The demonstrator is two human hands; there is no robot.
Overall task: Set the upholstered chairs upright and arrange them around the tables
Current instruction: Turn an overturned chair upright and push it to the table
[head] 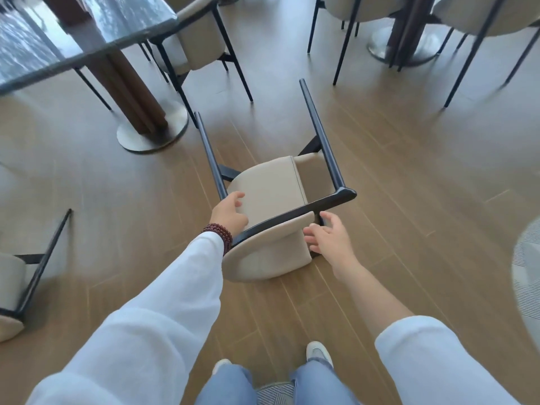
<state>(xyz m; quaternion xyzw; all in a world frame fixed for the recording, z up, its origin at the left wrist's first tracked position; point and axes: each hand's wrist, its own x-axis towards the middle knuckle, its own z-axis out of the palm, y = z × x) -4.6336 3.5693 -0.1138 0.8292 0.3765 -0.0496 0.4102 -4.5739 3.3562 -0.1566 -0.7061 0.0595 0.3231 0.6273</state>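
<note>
Wood-look planks cover the floor [409, 171], running on a slant across the whole room. At the far left edge a second tipped chair [11, 276] lies on its side, its black leg pointing up and away. Above it stands a table [58, 39] with a dark glossy top on a brown column and a round metal foot [152, 133]. An upright chair [201, 39] in beige upholstery is tucked in just behind that table.

In the middle the upholstered chair [271, 185] lies on its back on the floor, its two long black legs pointing away from the person and the curved backrest nearest the feet. The left hand [229, 213], with a dark red bead bracelet [219, 235] on the wrist below a white sleeve, reaches to the seat cushion beside the left leg. Its fingers are loosely bent and grip nothing; whether they touch the cushion cannot be told. The right hand [328, 239] is spread wide, fingers apart, just beside the end of the backrest and holding nothing.

Farther right, at the top, another table column [409, 30] stands among upright beige chairs. A pale striped rug [529, 273] shows at the right edge.
</note>
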